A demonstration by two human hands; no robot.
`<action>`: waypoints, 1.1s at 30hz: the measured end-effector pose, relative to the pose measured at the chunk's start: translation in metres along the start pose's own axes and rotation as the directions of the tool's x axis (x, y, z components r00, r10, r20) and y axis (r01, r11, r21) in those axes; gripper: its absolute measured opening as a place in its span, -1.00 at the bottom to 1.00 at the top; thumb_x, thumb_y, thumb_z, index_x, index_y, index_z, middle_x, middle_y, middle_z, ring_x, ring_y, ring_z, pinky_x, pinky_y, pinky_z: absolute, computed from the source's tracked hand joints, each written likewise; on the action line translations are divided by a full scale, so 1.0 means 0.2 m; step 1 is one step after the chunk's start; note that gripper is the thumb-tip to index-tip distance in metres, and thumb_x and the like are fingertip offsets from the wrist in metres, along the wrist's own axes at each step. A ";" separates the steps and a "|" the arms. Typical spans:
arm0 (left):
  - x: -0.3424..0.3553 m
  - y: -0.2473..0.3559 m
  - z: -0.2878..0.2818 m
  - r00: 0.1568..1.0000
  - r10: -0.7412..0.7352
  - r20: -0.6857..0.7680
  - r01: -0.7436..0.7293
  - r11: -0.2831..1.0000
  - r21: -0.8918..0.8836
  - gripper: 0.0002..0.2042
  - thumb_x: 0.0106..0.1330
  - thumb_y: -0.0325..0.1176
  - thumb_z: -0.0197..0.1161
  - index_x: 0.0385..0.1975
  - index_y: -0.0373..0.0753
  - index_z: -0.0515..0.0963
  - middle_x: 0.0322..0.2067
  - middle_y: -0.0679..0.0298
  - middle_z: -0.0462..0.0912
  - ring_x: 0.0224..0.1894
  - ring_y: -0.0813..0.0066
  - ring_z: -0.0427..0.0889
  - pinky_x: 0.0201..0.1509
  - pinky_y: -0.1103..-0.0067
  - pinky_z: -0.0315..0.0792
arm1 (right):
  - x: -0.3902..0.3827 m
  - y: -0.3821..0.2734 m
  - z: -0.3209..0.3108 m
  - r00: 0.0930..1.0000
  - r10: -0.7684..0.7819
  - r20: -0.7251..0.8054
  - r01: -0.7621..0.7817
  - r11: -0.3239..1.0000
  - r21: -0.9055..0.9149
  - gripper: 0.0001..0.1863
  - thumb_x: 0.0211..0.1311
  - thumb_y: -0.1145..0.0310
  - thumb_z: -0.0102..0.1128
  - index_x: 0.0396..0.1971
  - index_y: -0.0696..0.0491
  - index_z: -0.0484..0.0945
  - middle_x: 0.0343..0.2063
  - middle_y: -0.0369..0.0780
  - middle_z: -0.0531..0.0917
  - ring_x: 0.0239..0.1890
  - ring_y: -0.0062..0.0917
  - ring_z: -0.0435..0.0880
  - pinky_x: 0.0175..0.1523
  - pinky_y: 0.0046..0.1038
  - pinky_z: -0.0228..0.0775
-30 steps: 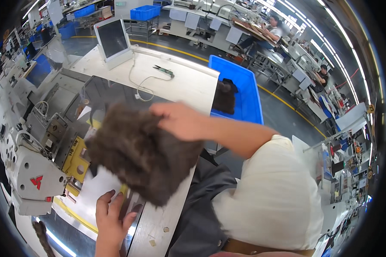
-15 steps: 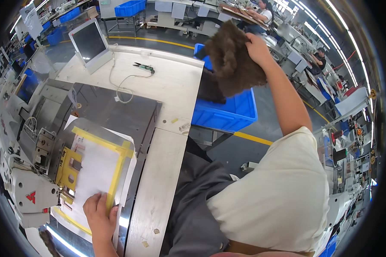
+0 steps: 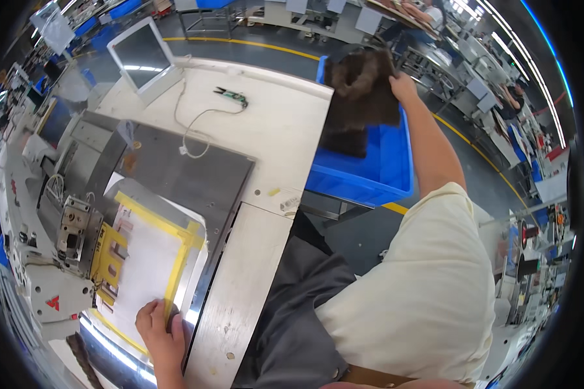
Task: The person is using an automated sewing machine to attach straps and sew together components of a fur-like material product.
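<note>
My right hand (image 3: 405,91) is closed on the edge of a brown furry fabric piece (image 3: 383,97), which hangs over the blue bin (image 3: 389,172) at the right of the table. More dark brown furry material (image 3: 347,142) is below it in the bin. My left hand (image 3: 162,334) lies with fingers and thumb apart on the near edge of a flat white template (image 3: 152,253) bordered with yellow tape. Beside the fingers, a yellow cut-out plate (image 3: 112,259) sits on the template under the head of a white sewing machine (image 3: 52,292).
A tablet-like screen (image 3: 143,58) stands on the white table (image 3: 272,110), near green-handled thread snips (image 3: 232,96) and a white cable (image 3: 185,129). A dark furry strip (image 3: 81,356) hangs at the lower left. People sit at workstations in the far right background.
My right hand has lowered the furry piece slightly, and it now hangs flatter over the bin. The whole view has shifted a little. My left hand stays on the template.
</note>
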State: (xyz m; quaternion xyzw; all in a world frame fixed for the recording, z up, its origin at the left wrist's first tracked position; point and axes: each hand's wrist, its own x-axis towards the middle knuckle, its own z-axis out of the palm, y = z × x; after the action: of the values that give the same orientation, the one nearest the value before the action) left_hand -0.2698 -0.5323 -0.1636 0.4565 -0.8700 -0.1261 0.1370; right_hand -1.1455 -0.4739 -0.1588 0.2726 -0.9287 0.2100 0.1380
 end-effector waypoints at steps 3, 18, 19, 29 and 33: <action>0.00 0.18 -0.04 0.997 -0.063 -0.040 0.054 0.982 -0.183 -0.52 0.10 -0.50 0.48 0.09 -0.32 0.60 0.07 -0.01 0.58 0.11 -0.03 0.54 0.19 0.29 0.48 | -0.03 0.12 0.32 0.938 0.115 0.328 -0.099 0.993 -0.065 -0.38 0.36 -0.06 0.19 -0.47 0.32 0.69 -0.59 0.10 0.69 -0.56 -0.06 0.75 -0.28 -0.11 0.63; 0.22 0.70 -0.69 0.753 0.651 -0.100 -0.514 0.485 -0.707 -0.62 0.36 -0.41 0.22 0.08 -0.54 0.60 0.10 -0.10 0.67 0.03 0.12 0.71 0.09 0.34 0.58 | -0.86 -1.54 -0.01 0.766 -0.626 0.143 0.453 0.685 0.570 -0.68 0.40 0.25 0.33 -0.01 0.16 0.69 -0.30 -0.31 0.69 -0.28 -0.67 0.57 -0.09 -0.57 0.44; 0.20 0.66 -0.71 0.631 0.774 0.046 -0.589 0.517 -0.621 -0.62 0.37 -0.37 0.22 0.09 -0.48 0.63 0.14 -0.05 0.67 0.06 0.13 0.70 0.13 0.35 0.57 | -0.95 -1.64 -0.03 0.714 -0.687 0.133 0.480 0.619 0.621 -0.70 0.41 0.27 0.32 -0.01 0.15 0.69 -0.27 -0.31 0.69 -0.27 -0.67 0.56 -0.07 -0.57 0.44; -0.06 0.65 -0.59 0.451 0.575 -0.683 -0.497 0.797 0.343 -0.65 0.40 -0.28 0.25 0.15 0.09 0.73 0.10 0.47 0.71 0.07 0.32 0.65 0.24 0.59 0.48 | -1.79 -2.36 -0.23 0.105 -0.994 -0.029 0.446 0.021 0.895 -0.78 0.33 0.44 0.30 -0.07 0.14 0.67 -0.20 -0.25 0.69 -0.19 -0.56 0.61 -0.04 -0.51 0.45; -0.29 0.61 -0.52 0.444 0.552 -0.706 -0.446 0.819 0.360 -0.66 0.44 -0.34 0.22 0.16 0.11 0.72 0.19 0.37 0.67 0.19 0.25 0.60 0.43 0.50 0.35 | -1.98 -2.48 -0.18 -0.072 -0.995 -0.062 0.379 -0.085 0.922 -0.80 0.29 0.47 0.31 -0.11 0.15 0.65 -0.21 -0.19 0.67 -0.21 -0.44 0.63 -0.07 -0.46 0.46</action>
State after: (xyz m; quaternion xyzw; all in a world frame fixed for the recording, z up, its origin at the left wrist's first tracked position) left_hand -0.2946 -0.4258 -0.0320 0.1942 -0.8196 0.1858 0.5060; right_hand -0.5385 -0.6587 -0.1171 0.8636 -0.3155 0.2930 -0.2623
